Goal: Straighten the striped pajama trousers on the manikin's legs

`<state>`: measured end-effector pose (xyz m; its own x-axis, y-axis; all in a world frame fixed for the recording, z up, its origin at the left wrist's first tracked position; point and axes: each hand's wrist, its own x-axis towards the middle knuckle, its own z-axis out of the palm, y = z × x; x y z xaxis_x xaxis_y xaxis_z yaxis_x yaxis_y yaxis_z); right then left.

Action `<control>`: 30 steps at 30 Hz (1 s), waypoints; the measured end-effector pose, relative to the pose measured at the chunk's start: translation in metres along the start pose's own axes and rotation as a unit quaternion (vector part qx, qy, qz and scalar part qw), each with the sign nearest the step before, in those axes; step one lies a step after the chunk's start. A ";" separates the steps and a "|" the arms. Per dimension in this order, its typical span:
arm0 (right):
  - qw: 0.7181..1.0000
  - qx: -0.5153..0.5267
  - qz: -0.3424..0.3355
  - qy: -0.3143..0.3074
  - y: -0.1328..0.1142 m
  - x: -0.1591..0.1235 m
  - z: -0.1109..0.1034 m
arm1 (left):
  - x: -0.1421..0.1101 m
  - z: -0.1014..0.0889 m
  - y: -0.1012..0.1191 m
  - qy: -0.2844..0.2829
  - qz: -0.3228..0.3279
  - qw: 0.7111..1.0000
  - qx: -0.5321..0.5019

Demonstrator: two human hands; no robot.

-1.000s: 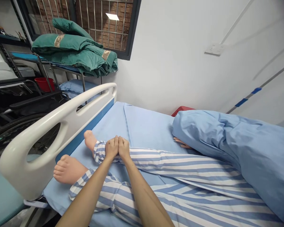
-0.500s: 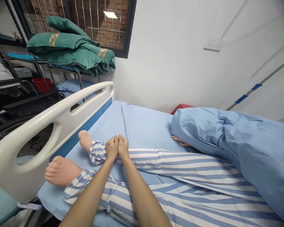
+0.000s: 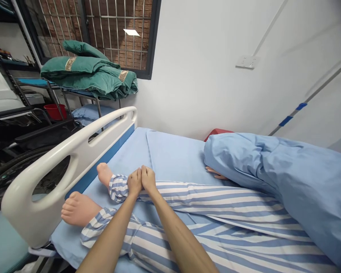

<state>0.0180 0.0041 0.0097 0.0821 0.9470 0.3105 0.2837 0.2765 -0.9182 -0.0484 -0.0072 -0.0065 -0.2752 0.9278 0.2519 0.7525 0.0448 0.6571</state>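
A figure in blue-and-white striped trousers lies on a bed with a light blue sheet. Both of my hands rest side by side on the far leg near the ankle. My left hand is curled closed over the trouser cuff. Touching it, my right hand grips the same leg just above. Two bare feet stick out toward the white footboard. A blue quilt covers the upper body, with a hand showing under its edge.
Folded green blankets lie on a metal rack behind the footboard. A wheelchair and a red tub stand at left. A white wall runs along the bed's far side. Something red peeks out behind the quilt.
My hands stay on the far leg near the ankle with the same grip. Only the view has shifted slightly; nothing on the bed has moved.
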 end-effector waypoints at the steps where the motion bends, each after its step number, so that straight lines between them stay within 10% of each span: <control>1: 0.999 -0.022 -0.024 -0.006 -0.001 0.002 -0.006 | -0.001 0.001 0.001 0.000 0.004 1.000 0.007; 9: 0.995 -0.083 -0.044 -0.022 0.021 -0.002 -0.023 | -0.003 0.008 0.002 -0.003 0.001 0.999 0.036; 22: 0.994 0.098 0.037 0.025 0.029 0.008 -0.032 | 0.001 0.030 0.039 0.007 -0.028 0.992 -0.126; 30: 0.997 -0.077 -0.006 -0.008 0.012 0.014 -0.046 | 0.001 0.029 0.035 -0.009 -0.009 0.995 -0.098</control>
<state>0.0667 0.0133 0.0142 0.0635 0.9464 0.3168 0.4273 0.2611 -0.8656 -0.0052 0.0056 -0.0040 -0.2760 0.9338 0.2278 0.6154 -0.0104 0.7881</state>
